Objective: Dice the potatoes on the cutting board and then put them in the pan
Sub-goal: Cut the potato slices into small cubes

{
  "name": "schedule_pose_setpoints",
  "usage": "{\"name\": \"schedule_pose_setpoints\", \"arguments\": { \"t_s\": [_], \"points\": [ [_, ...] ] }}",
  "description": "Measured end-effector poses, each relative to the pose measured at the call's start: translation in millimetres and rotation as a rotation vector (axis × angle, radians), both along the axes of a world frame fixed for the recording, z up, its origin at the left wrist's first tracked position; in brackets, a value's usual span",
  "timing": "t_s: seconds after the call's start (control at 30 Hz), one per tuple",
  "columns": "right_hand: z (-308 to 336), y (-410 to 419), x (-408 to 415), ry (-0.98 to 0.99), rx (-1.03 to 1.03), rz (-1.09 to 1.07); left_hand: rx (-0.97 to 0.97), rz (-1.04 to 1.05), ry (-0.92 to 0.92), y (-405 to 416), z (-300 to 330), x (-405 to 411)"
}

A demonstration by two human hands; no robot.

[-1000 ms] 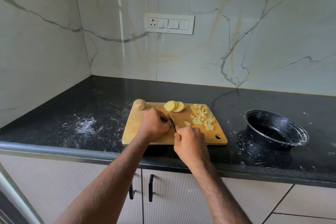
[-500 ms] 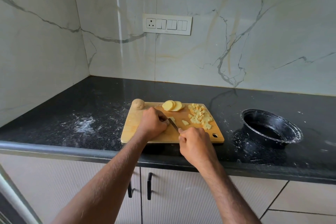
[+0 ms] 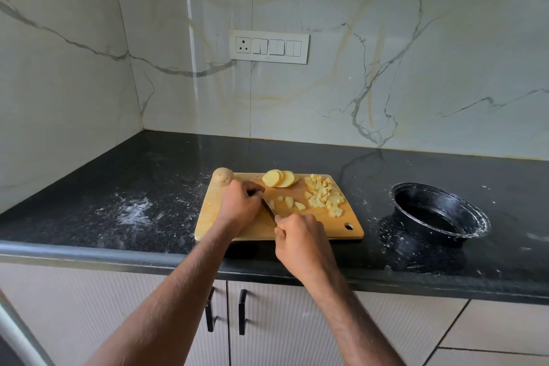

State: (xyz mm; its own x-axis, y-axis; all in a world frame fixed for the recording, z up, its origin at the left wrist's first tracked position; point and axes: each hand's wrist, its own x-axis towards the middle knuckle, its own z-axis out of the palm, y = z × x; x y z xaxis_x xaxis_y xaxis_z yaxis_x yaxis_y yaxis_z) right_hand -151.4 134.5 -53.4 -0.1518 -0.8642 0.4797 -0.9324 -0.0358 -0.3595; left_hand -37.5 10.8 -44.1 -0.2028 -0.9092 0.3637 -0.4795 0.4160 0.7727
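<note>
Whole potato: small brown unpeeled potato at the far left corner of the board, overhanging the edge; judged liable to roll off onto the counter if the board is jolted.
Cutting board: pale rectangular wooden cutting board on the black speckled stone counter, its near edge close to the counter lip.
Left hand: left hand, fingers curled down on the board, apparently pinning a potato piece; the piece itself is hidden beneath the knuckles.
Knife: dark narrow blade running between the two hands, just beside the left fingertips. Risk: a slip or a skidding piece would bring the edge onto those fingers.
Right hand: right hand wrapped round the knife handle, which is almost wholly concealed.
Slices: three overlapping round yellow slices at the far edge, not yet diced.
Loose cubes: a few pale cut pieces near the blade; judged apt to scatter under the next stroke.
Diced pile: heap of yellow potato cubes on the right part of the board.
Pan: round black pan, apparently empty, well apart to the right; bare counter lies between, so cubes may drop in transfer.
Residue: white powdery smears on the counter left of the board, more around the pan.
Obstruction: nothing stands between board and pan.
</note>
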Motion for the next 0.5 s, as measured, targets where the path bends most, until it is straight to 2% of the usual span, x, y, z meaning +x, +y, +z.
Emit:
{"name": "schedule_pose_setpoints", "arguments": {
  "t_s": [0.37,0.5],
  "points": [
    [11.6,-1.4,-54.8,0.021,0.029,-0.269,-0.031,-0.057,-0.088,-3.7,-4.2,-1.5],
    [11.9,-1.9,-49.0,-0.012,-0.031,-0.257,-0.029,-0.071,-0.121,-3.5,-4.0,-1.7]
  ]
}}
